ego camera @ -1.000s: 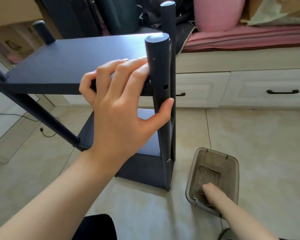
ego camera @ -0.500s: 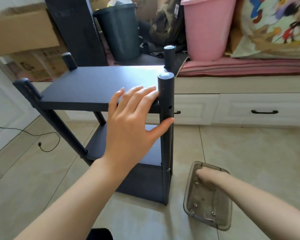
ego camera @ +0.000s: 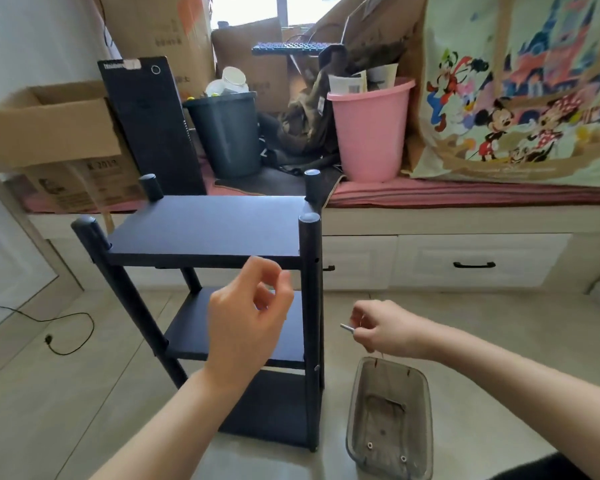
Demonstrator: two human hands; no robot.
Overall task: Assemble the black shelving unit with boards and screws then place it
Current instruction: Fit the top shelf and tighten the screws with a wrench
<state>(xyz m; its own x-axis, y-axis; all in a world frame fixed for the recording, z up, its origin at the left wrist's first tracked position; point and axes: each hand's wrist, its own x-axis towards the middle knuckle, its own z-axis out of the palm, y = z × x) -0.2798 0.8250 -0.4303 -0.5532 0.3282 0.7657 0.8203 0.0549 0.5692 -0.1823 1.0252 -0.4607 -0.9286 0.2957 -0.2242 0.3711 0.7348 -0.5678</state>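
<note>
Our right hand (ego camera: 381,329) pinched 1 screw (ego camera: 346,328) above the parts tray (ego camera: 390,424), prob. for the empty hole in the front-right post (ego camera: 310,306). Left hand (ego camera: 246,327) hovered loosely curled, holding nothing, beside the upright black shelving unit (ego camera: 205,226) w/ 3 boards.

"2019" on the lower cardboard box (ego camera: 84,181) (faint print), white brand lettering atop the black panel (ego camera: 153,123), too blurred to read

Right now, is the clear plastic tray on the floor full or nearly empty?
Nearly empty: through the clear plastic tray its bare bottom shows, with only a few small washers near its front edge.
</note>
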